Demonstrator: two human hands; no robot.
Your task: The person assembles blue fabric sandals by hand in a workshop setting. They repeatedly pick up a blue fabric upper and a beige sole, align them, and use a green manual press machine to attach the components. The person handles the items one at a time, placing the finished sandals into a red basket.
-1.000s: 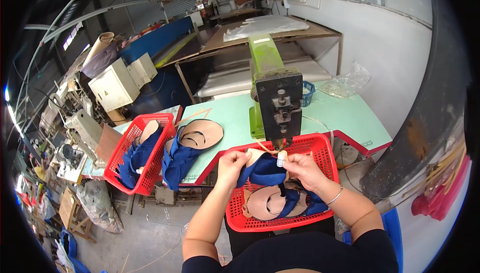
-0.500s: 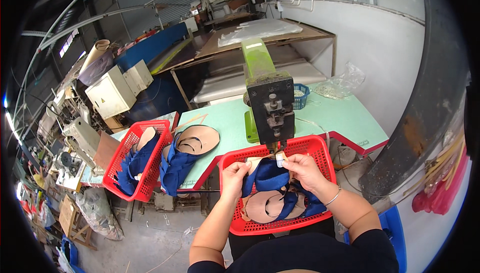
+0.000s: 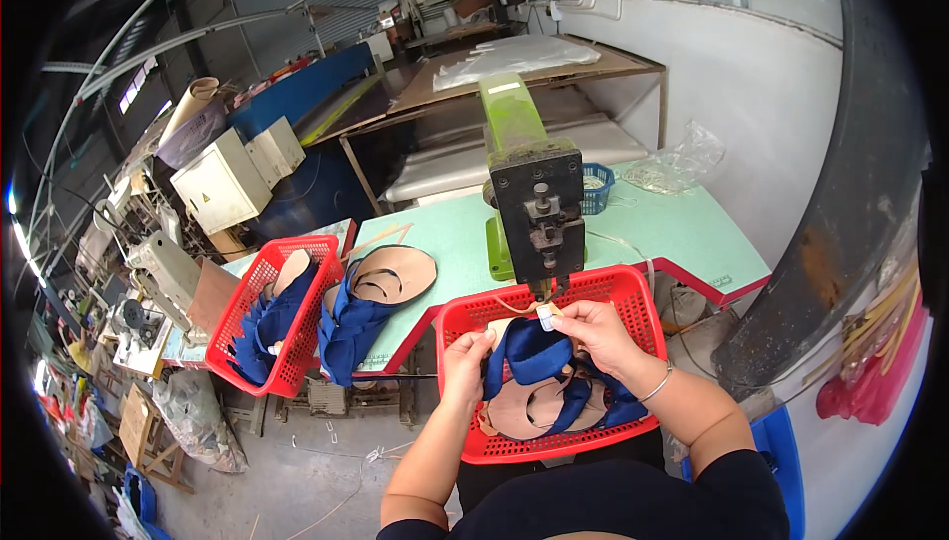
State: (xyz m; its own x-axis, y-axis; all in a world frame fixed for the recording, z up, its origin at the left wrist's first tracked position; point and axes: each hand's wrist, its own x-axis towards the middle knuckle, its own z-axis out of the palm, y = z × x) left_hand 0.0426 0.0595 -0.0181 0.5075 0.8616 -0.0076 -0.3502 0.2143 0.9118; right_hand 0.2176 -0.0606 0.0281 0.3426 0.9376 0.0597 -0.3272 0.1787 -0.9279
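My left hand (image 3: pixel 465 360) and my right hand (image 3: pixel 593 330) both grip a blue strapped sandal upper (image 3: pixel 532 352) over a red basket (image 3: pixel 647 308) on my lap. The piece's top edge sits just under the black head of a green press machine (image 3: pixel 534 214). My right thumb wears a white wrap and pinches the strap near the machine's tip. More tan soles with blue straps (image 3: pixel 529 409) lie in the basket below my hands.
A second red basket (image 3: pixel 247 303) of blue-strapped pieces stands at the left on the pale green table (image 3: pixel 682 233). A stack of tan soles with blue straps (image 3: pixel 371 298) lies beside it. A small blue basket (image 3: pixel 595 189) and a clear bag (image 3: pixel 677 162) sit behind the machine. A grey pillar (image 3: pixel 840 194) rises at right.
My hands have kept hold of the blue piece and shifted it slightly toward the machine's tip; my left hand has closed in on it. The view has tilted a little.
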